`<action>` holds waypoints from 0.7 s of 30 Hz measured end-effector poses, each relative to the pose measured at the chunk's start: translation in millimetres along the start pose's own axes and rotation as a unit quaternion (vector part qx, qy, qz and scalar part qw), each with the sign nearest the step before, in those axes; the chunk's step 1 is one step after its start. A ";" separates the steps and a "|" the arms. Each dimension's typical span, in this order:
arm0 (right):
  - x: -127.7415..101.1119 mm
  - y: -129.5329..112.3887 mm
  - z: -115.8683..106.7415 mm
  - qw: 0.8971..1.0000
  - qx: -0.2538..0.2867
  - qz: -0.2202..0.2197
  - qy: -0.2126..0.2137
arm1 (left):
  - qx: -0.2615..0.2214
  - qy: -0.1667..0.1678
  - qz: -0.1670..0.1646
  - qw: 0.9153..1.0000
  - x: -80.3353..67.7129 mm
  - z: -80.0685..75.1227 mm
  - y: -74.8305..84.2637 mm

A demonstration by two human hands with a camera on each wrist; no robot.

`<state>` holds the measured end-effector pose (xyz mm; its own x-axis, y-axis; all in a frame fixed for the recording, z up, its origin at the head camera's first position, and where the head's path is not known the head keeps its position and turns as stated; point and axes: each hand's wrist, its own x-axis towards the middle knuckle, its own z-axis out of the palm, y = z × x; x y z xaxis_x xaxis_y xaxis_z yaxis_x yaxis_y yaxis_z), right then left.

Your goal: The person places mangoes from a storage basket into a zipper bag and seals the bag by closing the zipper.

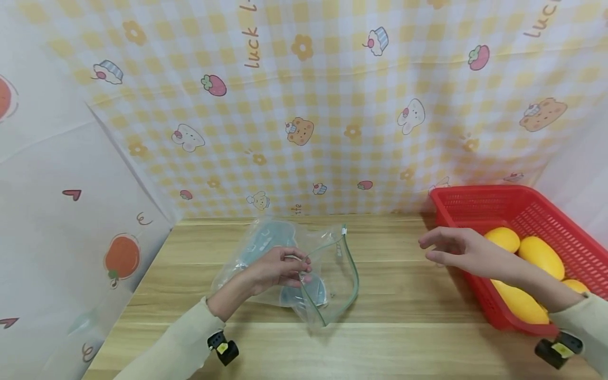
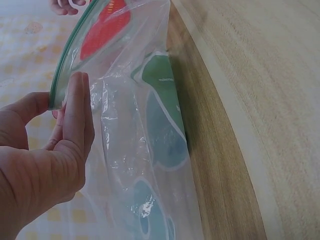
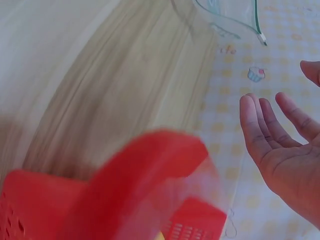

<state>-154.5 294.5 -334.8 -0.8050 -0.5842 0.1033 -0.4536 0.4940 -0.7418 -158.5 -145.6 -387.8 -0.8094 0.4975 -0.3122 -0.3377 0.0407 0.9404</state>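
Observation:
A clear zip bag (image 1: 332, 279) with a green seal lies on the wooden table, its mouth spread wide toward the right. My left hand (image 1: 280, 269) pinches the near side of that mouth between thumb and fingers; the left wrist view shows the green seal (image 2: 75, 45) rising from the grip. Blue-grey and green prints mark the bag's side. My right hand (image 1: 456, 250) hovers beside the red basket (image 1: 451, 211), fingers loosely spread and holding nothing. In the right wrist view the palm of this right hand (image 3: 290, 145) faces up, apart from the basket.
Several yellow mangoes (image 1: 541, 256) lie in the red basket at the right. The wooden table (image 1: 389, 295) stretches between bag and basket. A checked cloth (image 1: 332, 105) hangs behind the table, and a white cloth (image 1: 57, 211) hangs at the left.

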 end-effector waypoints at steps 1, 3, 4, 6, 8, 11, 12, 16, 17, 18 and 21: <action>-1.0 0.6 -1.7 1.000 -0.006 0.006 0.004 | 0.000 -0.001 0.000 1.000 0.0 -0.2 -0.1; -2.5 1.8 -5.0 1.000 -0.014 0.017 0.009 | -0.001 -0.001 0.000 1.000 -0.2 -0.5 -0.3; -3.2 2.5 -6.6 1.000 -0.018 0.019 0.010 | -0.002 -0.002 0.000 1.000 -0.3 -0.5 -0.4; -4.8 3.6 -10.3 0.999 -0.028 0.018 0.014 | -0.004 -0.003 0.000 1.000 -0.6 -0.5 -0.3; -6.9 5.2 -14.2 0.999 -0.040 0.017 0.019 | -0.005 -0.005 0.000 1.000 -0.8 -0.2 -0.2; -10.5 7.8 -20.4 0.998 -0.058 0.013 0.029 | -0.005 -0.008 0.001 1.000 -0.6 0.4 0.1; -11.7 8.7 -22.5 0.997 -0.064 0.014 0.032 | -0.005 -0.009 0.001 1.000 -0.6 0.5 0.2; -14.1 12.9 -30.9 0.995 -0.092 0.032 0.038 | -0.001 -0.010 0.001 1.000 -0.7 0.4 0.4; -14.5 14.0 -33.1 0.994 -0.096 0.037 0.036 | 0.000 -0.010 0.000 1.000 -0.7 0.2 0.5; -14.7 15.3 -35.3 0.994 -0.098 0.040 0.036 | 0.001 -0.011 -0.001 1.000 -0.7 0.1 0.7; -15.7 19.0 -42.1 0.994 -0.092 0.043 0.031 | 0.005 -0.011 -0.002 1.000 -0.6 -0.2 1.3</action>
<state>-166.6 340.2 -322.6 -0.8628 -0.4975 0.0899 -0.4404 0.6522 -0.6170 -158.5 -146.1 -386.4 -0.7978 0.5155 -0.3128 -0.3359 0.0508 0.9405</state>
